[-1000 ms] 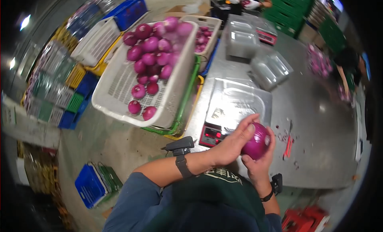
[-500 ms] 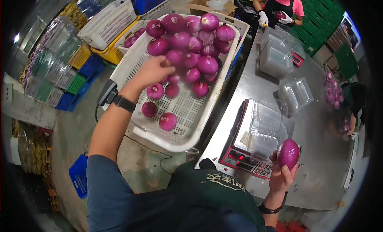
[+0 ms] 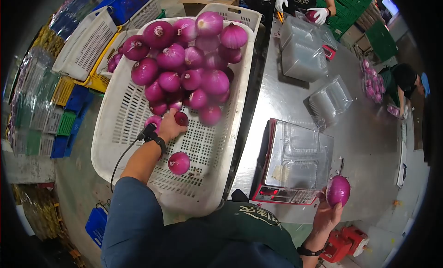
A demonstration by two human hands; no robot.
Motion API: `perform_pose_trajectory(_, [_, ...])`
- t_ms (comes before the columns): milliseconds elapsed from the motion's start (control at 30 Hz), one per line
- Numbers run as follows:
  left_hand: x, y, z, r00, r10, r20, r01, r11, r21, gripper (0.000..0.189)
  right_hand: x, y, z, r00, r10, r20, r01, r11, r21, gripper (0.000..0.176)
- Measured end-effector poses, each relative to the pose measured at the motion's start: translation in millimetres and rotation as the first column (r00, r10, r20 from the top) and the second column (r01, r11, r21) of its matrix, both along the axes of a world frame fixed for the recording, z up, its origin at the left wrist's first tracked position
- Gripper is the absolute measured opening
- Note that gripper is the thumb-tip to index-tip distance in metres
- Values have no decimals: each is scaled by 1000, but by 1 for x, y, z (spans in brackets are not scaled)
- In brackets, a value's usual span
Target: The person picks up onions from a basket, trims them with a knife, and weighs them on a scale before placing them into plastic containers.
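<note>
My left hand (image 3: 169, 130) reaches into the white perforated crate (image 3: 104, 136), its fingers and thumb closed around a small dark red onion (image 3: 181, 119). Several red onions (image 3: 170, 56) are heaped at the crate's far end. A single red onion (image 3: 178, 163) lies on the crate floor near my wrist. My right hand (image 3: 328, 216) holds a large red onion (image 3: 338, 192) upright over the steel table's near edge. To the left of that hand, an open clear plastic clamshell box (image 3: 300, 150) rests on a red digital scale (image 3: 265, 192).
Another clear clamshell (image 3: 330, 102) and stacked clamshells (image 3: 304, 56) stand farther up the steel table (image 3: 369, 148). A white-gloved co-worker (image 3: 318, 14) holds an onion at the far end. Another person (image 3: 399, 81) bends at the right. Crates (image 3: 87, 44) stand at the left.
My left hand has moved down from above the heap into the crate and closed on the small onion. The view has shifted, with the crate looking nearer. My right hand keeps its onion.
</note>
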State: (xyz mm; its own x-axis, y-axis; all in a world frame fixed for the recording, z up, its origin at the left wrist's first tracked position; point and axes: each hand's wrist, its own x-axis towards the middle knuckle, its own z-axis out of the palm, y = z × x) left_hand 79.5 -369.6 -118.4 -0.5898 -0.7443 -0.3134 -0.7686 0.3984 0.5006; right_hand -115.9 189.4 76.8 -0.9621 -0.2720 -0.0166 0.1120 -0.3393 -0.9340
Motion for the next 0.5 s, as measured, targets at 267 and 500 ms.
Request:
perform_pose_trajectory(267, [-31, 9, 76, 965, -135, -223, 168, 977, 134, 88, -26, -31, 18, 998, -40, -53, 51, 971, 233, 108])
perform_pose_trajectory(500, [-31, 94, 219, 738, 87, -669, 316, 832, 456, 85, -48, -20, 5, 938, 200, -283, 12, 797, 603, 95])
